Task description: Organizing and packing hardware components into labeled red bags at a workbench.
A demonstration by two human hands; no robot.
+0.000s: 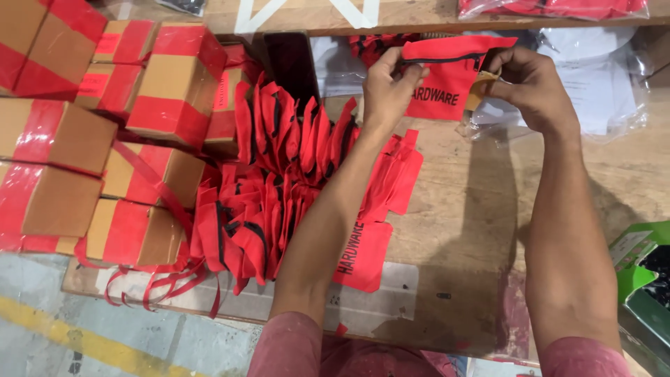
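Observation:
I hold a small red fabric pouch [447, 77] with a black zipper above the wooden table [460, 209]. My left hand [387, 87] pinches its left top edge by the zipper. My right hand [530, 87] grips the right end, where a small tan item [480, 87] sits at the pouch's opening between my fingers. Below my left forearm lies a heap of several more red pouches [279, 181], some stood on edge in a row, some lying flat.
Cardboard boxes wrapped in red tape [105, 132] are stacked at the left. Clear plastic bags with white paper [593, 77] lie at the back right. A green box [638, 272] sits at the right edge. The floor shows a yellow line [84, 342].

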